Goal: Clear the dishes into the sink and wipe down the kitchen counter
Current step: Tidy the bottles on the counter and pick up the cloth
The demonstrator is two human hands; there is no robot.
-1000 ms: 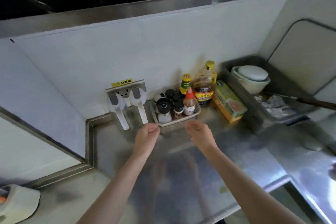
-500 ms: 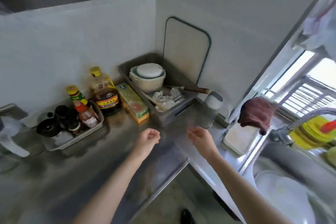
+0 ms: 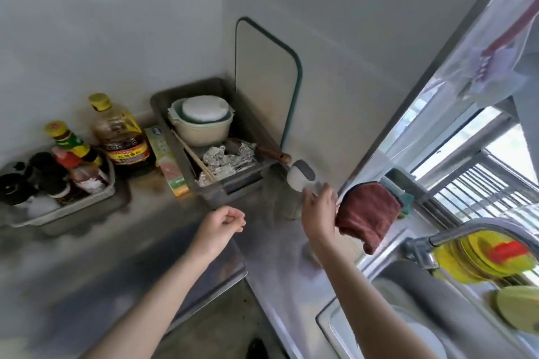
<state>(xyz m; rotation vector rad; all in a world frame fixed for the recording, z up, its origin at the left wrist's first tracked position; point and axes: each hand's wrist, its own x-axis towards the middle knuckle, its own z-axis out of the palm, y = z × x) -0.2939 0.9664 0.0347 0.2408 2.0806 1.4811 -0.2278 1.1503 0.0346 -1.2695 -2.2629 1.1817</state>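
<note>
A dark red cloth [image 3: 369, 213] hangs by the tap [image 3: 455, 234], at the back of the steel counter [image 3: 280, 253]. My right hand [image 3: 319, 213] is pressed to the cloth's left edge, fingers curled around it. Over the counter's inner corner my left hand [image 3: 223, 223] hovers in a loose fist, holding nothing. At the lower right lies the sink [image 3: 388, 294], with a white plate [image 3: 420, 338] inside. Cream bowls [image 3: 201, 122] with a white lid sit in a grey tray [image 3: 233, 183] in the corner, next to crumpled foil and chopsticks.
A clear jar with a white lid [image 3: 300, 178] stands just behind my right hand. Sauce bottles [image 3: 119, 134], a small basket of condiment jars [image 3: 58, 183] and a green-yellow box [image 3: 169, 163] line the wall at left. Yellow plates [image 3: 478, 259] stand beyond the tap.
My view has swung right from the condiment basket to the sink corner. My right hand has reached out to the dark red cloth; my left stays curled over the counter.
</note>
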